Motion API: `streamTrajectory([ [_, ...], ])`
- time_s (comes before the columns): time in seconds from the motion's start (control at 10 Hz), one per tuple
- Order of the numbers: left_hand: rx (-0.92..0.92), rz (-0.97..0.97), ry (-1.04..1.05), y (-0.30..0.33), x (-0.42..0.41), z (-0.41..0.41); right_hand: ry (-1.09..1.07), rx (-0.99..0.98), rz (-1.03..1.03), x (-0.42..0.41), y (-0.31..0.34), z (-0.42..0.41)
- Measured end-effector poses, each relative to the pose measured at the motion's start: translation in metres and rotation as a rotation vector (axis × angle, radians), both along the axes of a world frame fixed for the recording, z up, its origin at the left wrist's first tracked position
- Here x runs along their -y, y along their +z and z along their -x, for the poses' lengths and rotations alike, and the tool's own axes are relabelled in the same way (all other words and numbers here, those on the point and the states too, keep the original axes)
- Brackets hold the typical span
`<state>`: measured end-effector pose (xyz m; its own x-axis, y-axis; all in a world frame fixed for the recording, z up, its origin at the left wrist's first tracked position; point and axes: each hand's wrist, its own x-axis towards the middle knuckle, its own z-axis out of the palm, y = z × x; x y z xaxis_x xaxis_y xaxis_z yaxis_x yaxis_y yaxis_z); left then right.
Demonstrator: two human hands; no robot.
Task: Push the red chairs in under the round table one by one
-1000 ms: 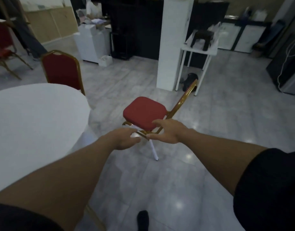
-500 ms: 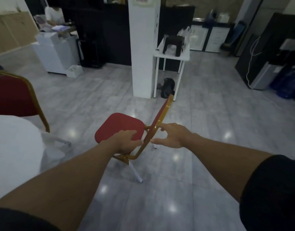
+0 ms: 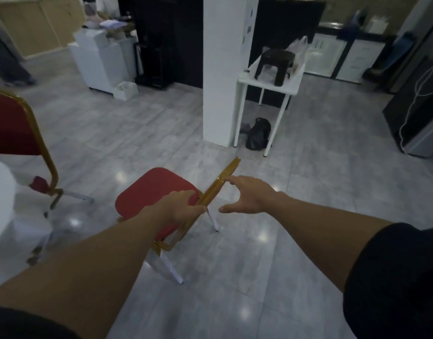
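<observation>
A red chair (image 3: 151, 192) with a gold frame and white leg tips stands on the grey floor in front of me, its backrest seen edge-on toward me. My left hand (image 3: 180, 207) is closed around the gold top rail of the backrest. My right hand (image 3: 247, 195) is spread open just right of the rail, its fingertips touching the gold edge. The round white table (image 3: 0, 199) shows only as a sliver at the left edge. A second red chair (image 3: 12, 126) stands against the table, its backrest toward me.
A white pillar (image 3: 222, 69) stands ahead, beside a small white side table (image 3: 269, 81) bearing a dark stool, with a black bag (image 3: 258, 134) under it. White cabinets sit at the back left, a dark appliance at the right. A person's legs are at the far left.
The view swung back left a little and nearer the chair. My right hand opened wider and slid up the rail. My left hand kept its grip on the backrest.
</observation>
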<state>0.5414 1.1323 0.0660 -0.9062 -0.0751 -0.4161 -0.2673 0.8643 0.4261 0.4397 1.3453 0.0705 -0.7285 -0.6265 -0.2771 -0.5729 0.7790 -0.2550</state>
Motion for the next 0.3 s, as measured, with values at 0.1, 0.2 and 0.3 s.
streamTrajectory([
  [0.1, 0.014, -0.040, 0.049, -0.008, -0.015, 0.027, 0.075, -0.003, -0.025, -0.009, -0.006, 0.041],
  [0.2, 0.038, -0.068, 0.104, -0.016, -0.020, 0.052, 0.137, -0.007, -0.012, -0.007, -0.016, 0.081],
  [0.3, 0.041, -0.129, 0.174, -0.029, -0.023, 0.076, 0.174, -0.006, -0.061, 0.005, -0.028, 0.119],
])
